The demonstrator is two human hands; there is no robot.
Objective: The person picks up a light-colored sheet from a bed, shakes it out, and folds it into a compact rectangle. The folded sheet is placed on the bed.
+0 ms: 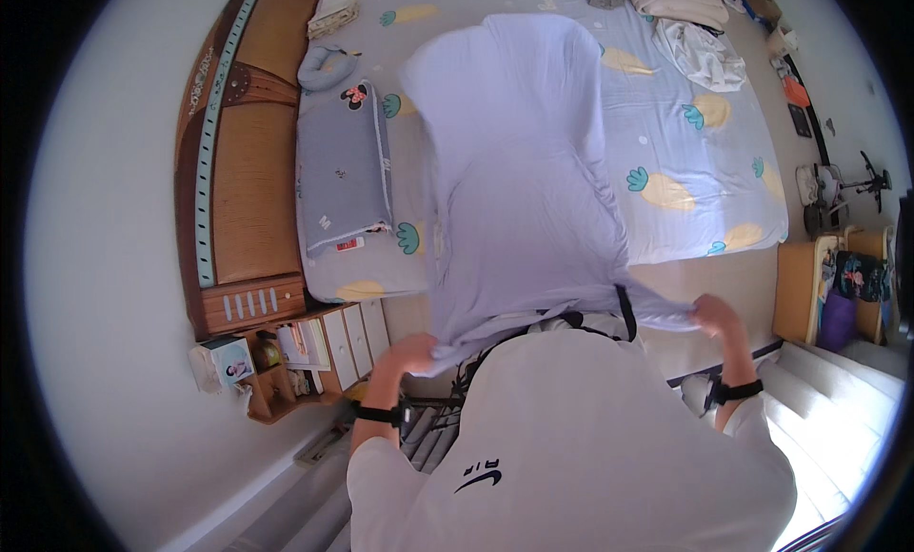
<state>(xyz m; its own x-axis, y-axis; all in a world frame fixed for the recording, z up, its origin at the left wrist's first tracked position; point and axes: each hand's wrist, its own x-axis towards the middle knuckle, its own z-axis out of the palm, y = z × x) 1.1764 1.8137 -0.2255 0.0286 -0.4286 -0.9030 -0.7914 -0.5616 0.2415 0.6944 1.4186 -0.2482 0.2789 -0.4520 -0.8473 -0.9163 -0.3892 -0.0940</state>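
Observation:
A lavender cloth (521, 166), probably a thin sheet or cover, lies spread and wrinkled over the bed and hangs over its near edge towards my body. My left hand (418, 352) is closed on its near left corner, beside a small wooden cabinet. At the right, my right hand (714, 315) grips the near right corner, which is pulled out into a narrow, twisted strip. Both arms are spread wide, with a black band on each wrist. Between the hands, the cloth's near edge sags in folds just in front of my white shirt (607, 423).
The bed sheet (664, 188) has a pineapple print. A grey-blue pillow (343, 170) and a neck pillow (327, 67) lie by the wooden headboard (257, 188). White fabric (700, 55) rests at the far right. Drawers (346, 345) stand left, a wooden shelf unit (796, 288) right.

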